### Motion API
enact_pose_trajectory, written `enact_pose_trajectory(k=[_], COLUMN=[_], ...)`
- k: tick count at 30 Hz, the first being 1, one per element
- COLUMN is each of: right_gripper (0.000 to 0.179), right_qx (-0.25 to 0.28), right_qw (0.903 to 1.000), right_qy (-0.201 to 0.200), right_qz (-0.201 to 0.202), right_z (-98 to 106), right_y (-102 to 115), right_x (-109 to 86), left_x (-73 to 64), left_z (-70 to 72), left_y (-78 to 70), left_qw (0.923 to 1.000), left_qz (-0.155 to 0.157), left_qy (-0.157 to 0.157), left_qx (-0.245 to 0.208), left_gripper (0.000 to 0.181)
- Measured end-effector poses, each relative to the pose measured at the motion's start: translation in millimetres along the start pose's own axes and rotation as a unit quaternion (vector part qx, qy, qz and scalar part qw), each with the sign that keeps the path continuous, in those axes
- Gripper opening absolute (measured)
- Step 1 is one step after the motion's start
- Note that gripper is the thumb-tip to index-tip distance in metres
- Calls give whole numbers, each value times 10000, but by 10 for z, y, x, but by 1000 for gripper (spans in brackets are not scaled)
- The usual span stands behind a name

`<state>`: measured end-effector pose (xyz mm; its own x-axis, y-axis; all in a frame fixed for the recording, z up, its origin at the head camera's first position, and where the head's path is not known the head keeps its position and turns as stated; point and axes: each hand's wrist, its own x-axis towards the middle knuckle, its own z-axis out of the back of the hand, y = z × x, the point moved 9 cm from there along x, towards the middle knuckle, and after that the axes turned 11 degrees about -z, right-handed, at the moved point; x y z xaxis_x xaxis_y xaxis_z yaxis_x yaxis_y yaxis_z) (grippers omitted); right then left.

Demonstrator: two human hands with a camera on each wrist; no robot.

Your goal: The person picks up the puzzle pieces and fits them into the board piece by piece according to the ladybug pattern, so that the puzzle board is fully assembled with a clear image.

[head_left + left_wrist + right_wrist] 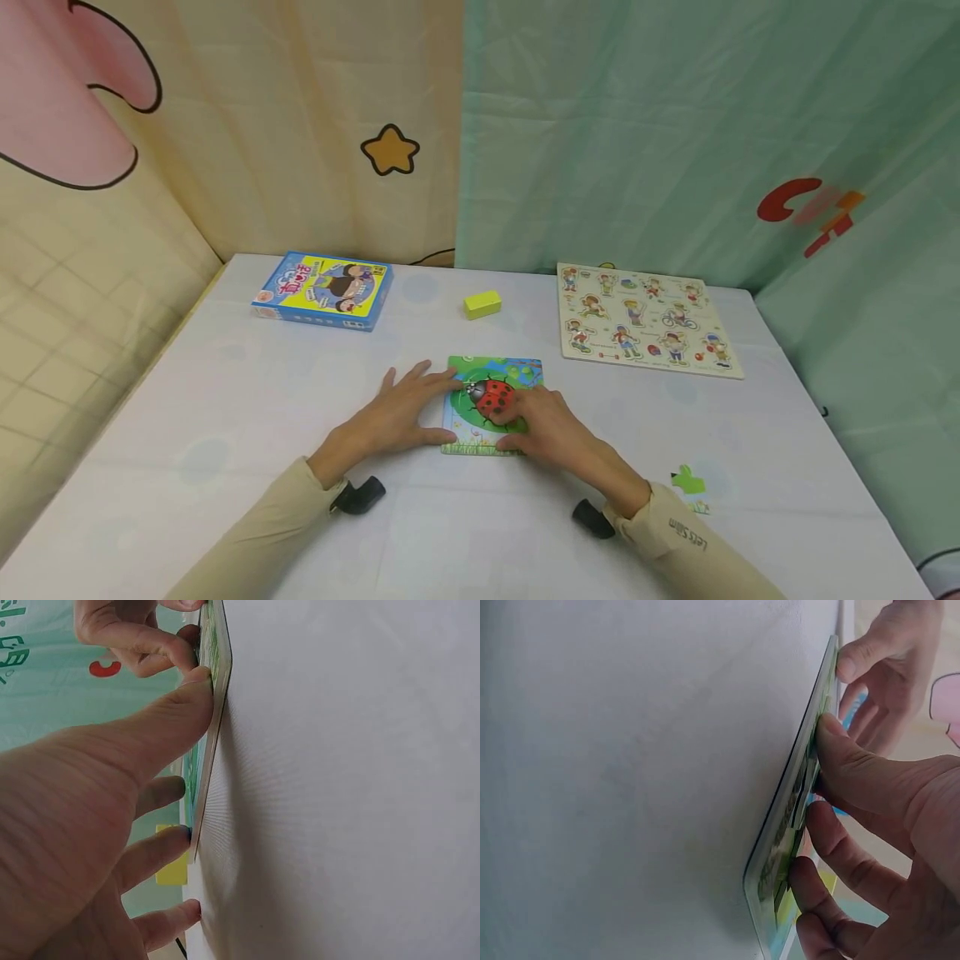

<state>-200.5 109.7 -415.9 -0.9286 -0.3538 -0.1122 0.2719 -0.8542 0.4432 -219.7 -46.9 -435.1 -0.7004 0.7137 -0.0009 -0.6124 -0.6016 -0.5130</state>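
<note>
A ladybug jigsaw puzzle (468, 421) in a flat board lies on the table in front of me. My left hand (401, 410) rests at its left side with fingers spread. The left thumb (176, 712) touches the lower edge of the board and the other fingers reach its upper left. Over the lower right part is my right hand (551, 425), its thumb and bent fingers pinching a puzzle piece (801, 799) that sits slightly tilted in the board. That hand hides part of the picture. A loose green puzzle piece (688, 480) lies beside the right sleeve.
At the back left is a blue and yellow box (330, 292). A yellow-green block (482, 305) stands at the back middle. A wooden board with pictures of children (645, 321) lies at the back right. Curtains (637, 125) hang behind the white table (465, 533).
</note>
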Motion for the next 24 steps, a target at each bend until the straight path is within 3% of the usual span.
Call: enact_pose_trajectory(k=[7,10,15,24], right_gripper=[33,33,34,35], right_qx=[96,20,-236,-305], right_qw=[9997,9995,9989,9977], right_qy=[-6,43,89,407], right_qz=[244,322,398,443], right_z=[21,21,41,11], right_y=[16,16,9,-26], right_x=[27,11,-25,-188], left_x=[16,32,41,-2], left_z=[26,24,-9,-97], left_y=[-45,-122,-274,-283], left_qw=[9997,9988,9942,9929], left_qz=[-193,-475,-994,-922], left_qy=[-67,2,379,750], left_qx=[133,136,151,103], left_gripper=[64,57,44,42])
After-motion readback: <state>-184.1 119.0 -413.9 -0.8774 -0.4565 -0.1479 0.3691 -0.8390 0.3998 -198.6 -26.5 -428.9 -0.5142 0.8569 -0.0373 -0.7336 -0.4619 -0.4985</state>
